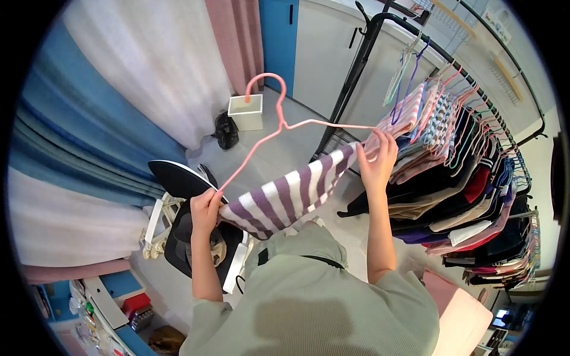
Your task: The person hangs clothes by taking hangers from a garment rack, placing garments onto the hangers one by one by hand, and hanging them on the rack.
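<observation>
A pink hanger (281, 123) is held up in front of me, its hook pointing up and away. A purple and white striped cloth (291, 196) hangs between my hands, below the hanger's arms. My left hand (205, 210) pinches the cloth's left corner together with the left end of the hanger. At the other side, my right hand (378, 161) is closed on the cloth's right corner, by the hanger's right end. The cloth sags a little in the middle.
A black rack (371, 44) full of hung clothes (469, 184) curves along the right. A white bin (246, 113) and a black bag (225, 130) stand ahead. Curtains (119, 71) line the left, with a black and white chair-like item (178, 243) near my left arm.
</observation>
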{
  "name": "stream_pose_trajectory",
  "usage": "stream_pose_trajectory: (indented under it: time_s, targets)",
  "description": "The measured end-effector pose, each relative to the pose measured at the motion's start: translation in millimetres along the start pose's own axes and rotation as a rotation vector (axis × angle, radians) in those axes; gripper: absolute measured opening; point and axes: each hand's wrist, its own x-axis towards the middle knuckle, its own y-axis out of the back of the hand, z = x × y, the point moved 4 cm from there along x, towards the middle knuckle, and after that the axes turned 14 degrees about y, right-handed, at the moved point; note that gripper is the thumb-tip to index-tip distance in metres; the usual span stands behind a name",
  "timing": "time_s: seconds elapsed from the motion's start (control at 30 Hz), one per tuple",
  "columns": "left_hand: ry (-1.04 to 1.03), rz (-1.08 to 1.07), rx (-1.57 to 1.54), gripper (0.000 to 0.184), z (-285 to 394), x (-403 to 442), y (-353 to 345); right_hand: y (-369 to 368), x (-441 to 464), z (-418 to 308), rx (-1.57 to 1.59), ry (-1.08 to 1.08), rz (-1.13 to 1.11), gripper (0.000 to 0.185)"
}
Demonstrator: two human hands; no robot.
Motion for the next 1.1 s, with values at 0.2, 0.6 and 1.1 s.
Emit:
stream_pose_trajectory:
  time_s: [0.2,0.6,1.1]
  targets:
    - [-0.045,-0.143,0.022,0.031,14,12,-18,0,33,-37,0.557,0.107,-0.315,0.029]
    - [0.314,-0.455,-0.550,0.029,-64,19,-45,2,18,-2,0.976,-0.280,-0.284,0.007]
    - [0.363,-0.515,-0.488,0.021,-124,35,-97,15,10,7,1.014,-0.355,-0.317,0.010]
